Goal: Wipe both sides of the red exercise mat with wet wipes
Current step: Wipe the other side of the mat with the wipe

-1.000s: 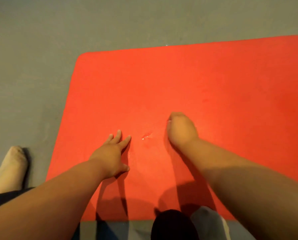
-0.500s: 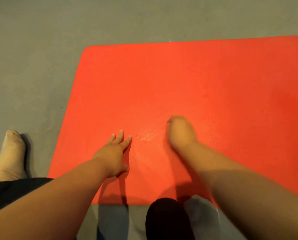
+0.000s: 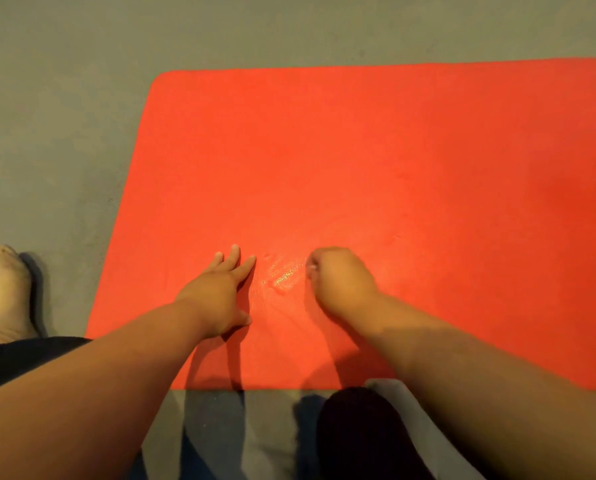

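Left hand: the left hand was laid palm down on the flat red rectangular exercise mat. Its fingers were held straight and slightly spread, and nothing was grasped. The thumb was tucked in toward the near edge.
Left arm: the bare forearm was stretched in from the lower left corner, across the near edge of the mat.
Right hand: the right hand was clenched knuckles-up on the mat, to the right of the left hand and apart from it. Only a sliver of a white wet wipe was seen at its thumb side, gripped under the curled fingers.
Right arm: the bare forearm was extended in from the lower right, and part of the mat's near edge was covered by it.
Mat: it was spread flat on the plain grey floor, with one rounded corner seen at the upper left. Its right end was cut off by the frame.
Wet patch: a small glistening wet patch was seen on the mat between the two hands.
Surroundings: a foot in a cream-white sock was placed on the floor left of the mat, with black fabric just below it. A dark rounded shape was seen at the near edge between the arms; what it was could not be told.
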`<state>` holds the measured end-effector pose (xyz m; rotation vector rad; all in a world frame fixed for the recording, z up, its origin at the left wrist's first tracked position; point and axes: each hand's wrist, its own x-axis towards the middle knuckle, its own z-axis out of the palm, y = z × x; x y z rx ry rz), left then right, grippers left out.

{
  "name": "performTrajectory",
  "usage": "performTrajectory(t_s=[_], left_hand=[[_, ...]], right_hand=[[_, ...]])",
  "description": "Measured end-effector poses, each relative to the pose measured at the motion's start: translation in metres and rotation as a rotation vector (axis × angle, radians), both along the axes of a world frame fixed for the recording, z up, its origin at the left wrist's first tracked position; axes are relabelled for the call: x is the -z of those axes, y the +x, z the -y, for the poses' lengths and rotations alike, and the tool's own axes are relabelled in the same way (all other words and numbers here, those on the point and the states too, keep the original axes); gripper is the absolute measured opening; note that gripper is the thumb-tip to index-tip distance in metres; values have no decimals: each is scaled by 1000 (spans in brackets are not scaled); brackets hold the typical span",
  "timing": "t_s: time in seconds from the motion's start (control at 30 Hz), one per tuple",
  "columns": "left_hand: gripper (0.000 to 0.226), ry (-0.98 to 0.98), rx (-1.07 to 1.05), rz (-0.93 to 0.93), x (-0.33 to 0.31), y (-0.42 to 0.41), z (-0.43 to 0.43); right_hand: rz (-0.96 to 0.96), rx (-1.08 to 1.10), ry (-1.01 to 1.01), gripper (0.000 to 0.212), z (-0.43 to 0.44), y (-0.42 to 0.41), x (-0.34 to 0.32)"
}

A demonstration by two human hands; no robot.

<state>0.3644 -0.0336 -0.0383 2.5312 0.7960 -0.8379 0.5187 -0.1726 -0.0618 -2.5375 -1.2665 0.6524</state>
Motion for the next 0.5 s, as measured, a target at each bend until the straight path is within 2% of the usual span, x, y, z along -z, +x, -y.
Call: performTrajectory(t_s=[0.07, 0.1, 0.13, 0.23, 0.3, 0.37, 0.4, 0.5], left_hand=[[112, -7, 3, 13, 0, -2, -1], [111, -11, 6, 17, 0, -4, 0], [111, -13, 13, 18, 0, -6, 0], [110, -22, 54, 7, -3, -20, 3], [109, -34, 73, -6, -4, -33, 6], [108, -42, 71, -5, -3, -44, 11], [106, -40, 64, 1, -3, -48, 14], [102, -30, 48, 21, -3, -55, 19]], right_hand=[[-62, -381, -7, 22, -5, -40, -1], [-44, -390, -13, 24, -2, -30, -1], [-7, -267, -42, 24, 3, -6, -3], [118, 280, -142, 19, 42, 89, -12], [163, 435, -175, 20, 59, 108, -16], [167, 309, -94, 21, 42, 66, -14], [106, 218, -61, 21, 28, 34, -10], [-88, -273, -26, 21, 1, -70, -5]])
